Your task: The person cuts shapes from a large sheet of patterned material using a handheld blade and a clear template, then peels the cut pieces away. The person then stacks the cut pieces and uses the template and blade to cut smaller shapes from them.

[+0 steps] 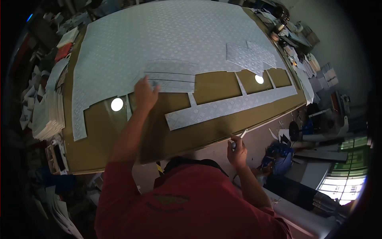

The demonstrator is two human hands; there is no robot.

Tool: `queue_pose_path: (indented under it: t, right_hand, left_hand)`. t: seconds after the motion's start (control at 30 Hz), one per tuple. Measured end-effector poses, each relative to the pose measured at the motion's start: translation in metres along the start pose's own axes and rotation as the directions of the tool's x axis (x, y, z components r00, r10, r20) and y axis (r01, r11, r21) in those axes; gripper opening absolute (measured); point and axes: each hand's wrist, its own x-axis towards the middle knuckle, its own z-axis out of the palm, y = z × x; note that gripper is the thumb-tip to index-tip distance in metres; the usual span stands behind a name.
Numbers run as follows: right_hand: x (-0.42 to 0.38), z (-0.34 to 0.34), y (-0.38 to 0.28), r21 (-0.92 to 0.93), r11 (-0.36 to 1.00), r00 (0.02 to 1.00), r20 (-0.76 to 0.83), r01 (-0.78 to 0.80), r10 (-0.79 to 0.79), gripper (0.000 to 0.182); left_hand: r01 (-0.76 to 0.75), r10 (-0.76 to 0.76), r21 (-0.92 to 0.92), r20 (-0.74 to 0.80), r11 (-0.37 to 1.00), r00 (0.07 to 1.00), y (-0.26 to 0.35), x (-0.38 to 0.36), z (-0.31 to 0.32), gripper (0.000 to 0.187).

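Here's my left hand [146,95], left of centre, thumb and fingertips apart at the left end of the lined patterned piece [175,76]. Below and right of centre, my right hand [238,153] has its fingers clamped on a slim white-tipped tool [243,134], near the table's [167,144] front edge.

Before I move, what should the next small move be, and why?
I'd probably spread the left hand further across the grey patterned rectangular pieces: it sits at their left end, no hand covers their right end, and dark lines separate them. The right hand, holding a slim white tool, is by the brown tabletop's near edge.
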Motion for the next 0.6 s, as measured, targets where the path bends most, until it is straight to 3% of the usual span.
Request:
queue_pose_path:
  t: [0.03,0.1,0.13,0.2,0.4,0.47,0.53,0.6]
  right_hand:
    - [0.005,-0.001,-0.002,0.014,1.0,1.0,0.013,-0.026,0.026,0.032]
    - [0.014,-0.003,0.0,0.008,0.999,0.999,0.004,-0.033,0.033,0.034]
    - [0.018,-0.002,0.003,0.0,0.998,0.998,0.004,-0.066,0.066,0.03]
    - [0.026,0.0,0.013,0.006,0.997,0.997,-0.028,-0.077,0.077,0.027]
    - [0.065,-0.002,0.042,0.088,0.992,0.996,-0.024,-0.088,0.091,0.019]
    - [0.086,0.001,0.061,0.135,0.989,0.999,0.003,-0.054,0.054,0.021]
    - [0.111,0.004,0.087,0.204,0.975,0.995,-0.065,0.087,-0.075,0.028]
    - [0.132,0.001,0.111,0.226,0.968,0.994,-0.033,0.109,-0.104,0.032]
  left_hand:
    - [0.028,-0.028,0.072,-0.004,0.997,1.0,-0.018,0.011,0.007,0.073]
    - [0.096,-0.117,0.116,0.187,0.989,0.975,-0.026,0.029,-0.005,0.083]
    - [0.073,-0.091,0.096,0.199,0.993,0.976,-0.019,0.032,-0.003,0.083]
    - [0.116,-0.18,0.244,0.259,0.963,0.949,-0.009,0.034,0.001,0.089]
    - [0.155,-0.23,0.262,0.285,0.953,0.931,0.016,0.027,0.015,0.099]
    - [0.217,-0.276,0.246,0.24,0.945,0.931,0.016,0.03,0.011,0.102]
    - [0.281,-0.325,0.233,0.178,0.931,0.929,0.017,0.036,0.0,0.104]
    - [0.456,-0.573,0.463,0.146,0.76,0.806,0.019,0.044,-0.007,0.086]
